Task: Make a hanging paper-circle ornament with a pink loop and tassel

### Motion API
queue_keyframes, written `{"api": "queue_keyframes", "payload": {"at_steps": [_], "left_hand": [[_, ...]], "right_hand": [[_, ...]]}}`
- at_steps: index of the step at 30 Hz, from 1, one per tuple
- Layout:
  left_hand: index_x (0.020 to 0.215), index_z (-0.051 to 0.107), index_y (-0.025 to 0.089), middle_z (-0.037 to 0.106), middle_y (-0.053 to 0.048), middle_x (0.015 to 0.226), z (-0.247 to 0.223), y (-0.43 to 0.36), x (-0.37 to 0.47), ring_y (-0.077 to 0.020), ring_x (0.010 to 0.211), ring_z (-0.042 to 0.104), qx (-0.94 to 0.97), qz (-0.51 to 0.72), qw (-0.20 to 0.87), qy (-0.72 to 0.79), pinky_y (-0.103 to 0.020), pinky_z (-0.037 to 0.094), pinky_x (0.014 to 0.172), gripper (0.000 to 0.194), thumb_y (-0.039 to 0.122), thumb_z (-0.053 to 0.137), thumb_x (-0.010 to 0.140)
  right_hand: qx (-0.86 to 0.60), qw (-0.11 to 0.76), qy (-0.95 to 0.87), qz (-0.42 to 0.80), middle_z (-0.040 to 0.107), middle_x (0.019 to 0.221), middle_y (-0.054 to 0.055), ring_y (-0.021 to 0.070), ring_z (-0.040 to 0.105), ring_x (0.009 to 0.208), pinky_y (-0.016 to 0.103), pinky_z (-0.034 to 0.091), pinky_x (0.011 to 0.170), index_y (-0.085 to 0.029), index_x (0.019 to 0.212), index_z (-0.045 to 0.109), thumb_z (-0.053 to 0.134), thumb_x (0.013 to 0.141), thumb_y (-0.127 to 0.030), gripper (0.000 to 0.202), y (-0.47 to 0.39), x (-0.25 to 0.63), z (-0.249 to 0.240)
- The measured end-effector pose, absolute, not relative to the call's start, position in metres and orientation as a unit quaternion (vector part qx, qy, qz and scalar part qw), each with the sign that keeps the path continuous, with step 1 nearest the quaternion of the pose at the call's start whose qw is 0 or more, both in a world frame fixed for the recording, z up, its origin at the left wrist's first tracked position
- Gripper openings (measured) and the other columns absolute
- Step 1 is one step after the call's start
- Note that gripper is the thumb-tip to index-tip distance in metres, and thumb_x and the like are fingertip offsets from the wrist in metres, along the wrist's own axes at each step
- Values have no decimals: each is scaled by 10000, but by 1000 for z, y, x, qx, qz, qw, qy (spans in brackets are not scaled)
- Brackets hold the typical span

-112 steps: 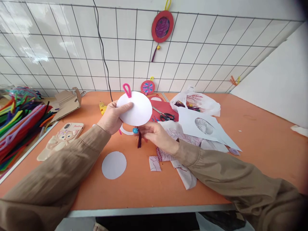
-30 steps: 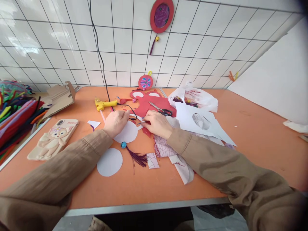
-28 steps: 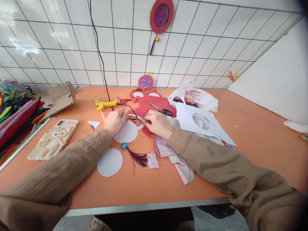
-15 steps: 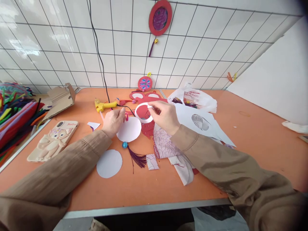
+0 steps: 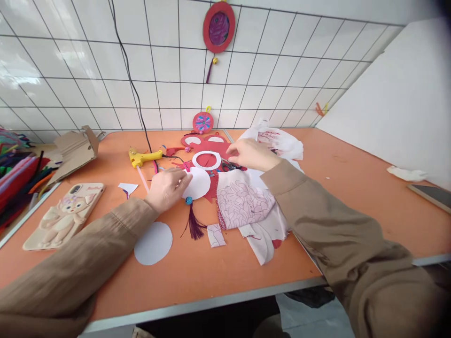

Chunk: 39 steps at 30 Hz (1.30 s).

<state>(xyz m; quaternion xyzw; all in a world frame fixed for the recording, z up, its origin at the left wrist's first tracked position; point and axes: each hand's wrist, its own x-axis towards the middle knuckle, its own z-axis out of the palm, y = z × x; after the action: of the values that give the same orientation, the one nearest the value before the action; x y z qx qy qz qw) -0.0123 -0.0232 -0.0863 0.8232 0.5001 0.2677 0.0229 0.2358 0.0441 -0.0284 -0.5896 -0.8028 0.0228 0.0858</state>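
My left hand (image 5: 168, 189) is closed on the left edge of a white disc (image 5: 198, 184), which has a pink loop at its top and a blue bead (image 5: 189, 200) with a dark tassel (image 5: 196, 226) below. Just beyond the disc, a white ring (image 5: 206, 160) lies on red cut-out sheets (image 5: 225, 150). My right hand (image 5: 252, 154) is to the right of the ring, its fingers bent and apart, holding nothing visible. Black scissors (image 5: 230, 165) lie under it. A second white disc (image 5: 153, 243) rests on the table nearer to me.
A yellow glue gun (image 5: 145, 157), a phone case (image 5: 66, 216) and cardboard (image 5: 75, 155) are on the left. Patterned cloth (image 5: 244, 199) lies right of centre, with a plastic bag (image 5: 282, 141) behind. Red ornaments (image 5: 203, 122) are by the tiled wall.
My right hand has let go of the white ring, which now lies on the red sheets, and has moved right. The tasselled disc has moved slightly up and right with my left hand.
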Motion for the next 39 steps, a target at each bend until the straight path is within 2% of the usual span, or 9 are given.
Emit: {"api": "queue_keyframes", "payload": {"at_steps": [2,5,8,12,15,21,32,36,39], "left_hand": [[833,682,164,731,-86,921,-87,-32,-4,-236,889,630,878,254,11,407,-365,505,778,341,329,413,963],[1111,655,159,675,-104,1235,-87,-51,13,-292,1134,576,945,209,-9,252,-420,504,907,267,262,474,943],[1161,623,117,672,-130,1222,-88,-71,29,-360,1260,499,971,169,-25,165,-494,461,988,285,238,493,938],[1065,639,135,694,-137,1099,-92,-83,38,-335,1201,548,976,148,-16,160,-482,473,960,219,238,486,948],[993,648,145,696,-131,1057,-96,-83,38,-305,1124,590,972,152,-3,179,-472,487,935,200,238,476,956],[852,650,146,712,-122,1047,-104,-78,38,-251,1021,641,961,185,26,206,-408,527,869,214,232,486,959],[895,653,125,739,-112,1048,-114,-78,37,-245,984,679,948,258,-37,181,-379,581,817,202,154,460,947],[904,659,114,742,-120,1032,-113,-78,37,-246,965,685,947,265,-36,176,-385,589,811,219,149,448,952],[910,659,104,738,-135,1030,-113,-77,37,-252,969,683,949,265,-31,168,-392,591,816,209,146,457,947]], "right_hand": [[-584,71,-807,54,734,992,70,223,667,956,312,489,794,-175,1028,734,608,830,-180,235,43,248,-15],[-584,65,-807,61,737,955,57,180,671,876,280,480,762,-163,1009,736,592,831,-156,228,46,264,-5],[-583,66,-807,64,740,923,47,161,673,827,271,477,760,-166,1016,735,572,839,-153,241,54,271,-13],[-567,36,-821,65,742,913,31,160,674,859,244,472,750,-192,936,738,610,819,-186,174,71,262,-42],[-594,45,-803,33,733,907,78,226,663,929,295,465,746,-170,876,707,618,828,-282,151,79,253,-62],[-616,52,-786,5,710,1046,102,268,642,1009,332,462,759,-188,1018,650,612,828,-454,330,78,247,-72],[-605,-7,-796,11,672,1142,177,340,629,1047,391,457,787,-155,1111,649,615,780,-240,344,62,233,-64],[-606,16,-793,64,683,1113,116,276,630,1013,315,461,746,-180,1078,671,642,747,-247,339,67,246,-50],[-601,50,-788,125,692,992,59,168,629,828,231,430,623,-201,1158,646,609,774,-227,386,72,267,-35]]}}
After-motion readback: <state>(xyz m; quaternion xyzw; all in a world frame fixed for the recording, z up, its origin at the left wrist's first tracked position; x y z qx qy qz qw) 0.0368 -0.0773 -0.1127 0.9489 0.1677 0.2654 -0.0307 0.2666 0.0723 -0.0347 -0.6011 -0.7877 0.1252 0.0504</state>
